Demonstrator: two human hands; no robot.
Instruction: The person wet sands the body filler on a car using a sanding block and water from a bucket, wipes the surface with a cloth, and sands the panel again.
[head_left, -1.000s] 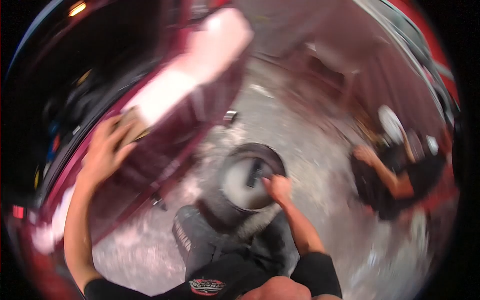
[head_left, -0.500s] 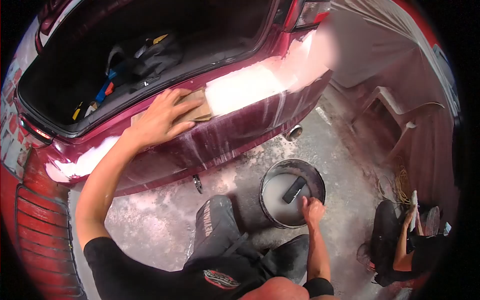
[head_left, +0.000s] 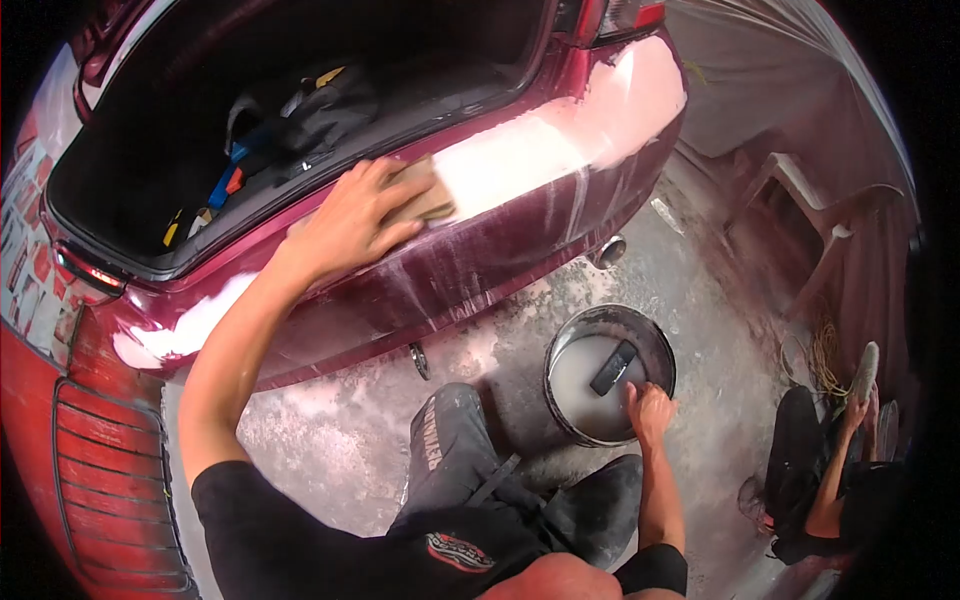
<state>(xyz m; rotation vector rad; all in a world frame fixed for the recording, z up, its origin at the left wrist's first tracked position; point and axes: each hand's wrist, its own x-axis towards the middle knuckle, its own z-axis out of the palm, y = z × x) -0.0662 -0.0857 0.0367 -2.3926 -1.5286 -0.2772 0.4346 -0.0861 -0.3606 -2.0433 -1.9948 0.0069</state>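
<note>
My left hand [head_left: 355, 215] presses a folded brown abrasive sheet [head_left: 428, 200] against the maroon bumper [head_left: 400, 290], its fingers bent over the sheet. The sheet lies at the left end of a white patch [head_left: 510, 165]. Below and to the right, my right hand [head_left: 651, 410] is closed at the right rim of a dark bucket [head_left: 665, 345]; what its fingers hold, if anything, is hidden. Cloudy liquid fills part of the bucket, and a black block [head_left: 614, 367] lies in it.
Above the bumper is an open car trunk [head_left: 400, 60] with bags and tools. An exhaust tip [head_left: 608, 252] sticks out below it. At the lower right, a co-worker's arm [head_left: 835, 485] holds a pale object [head_left: 865, 370]. A plastic chair [head_left: 800, 195] stands behind.
The view has turned and steadied, bringing more of the trunk into sight. My left hand stays on the bumper with the sheet, and my right hand remains by the bucket's rim.
</note>
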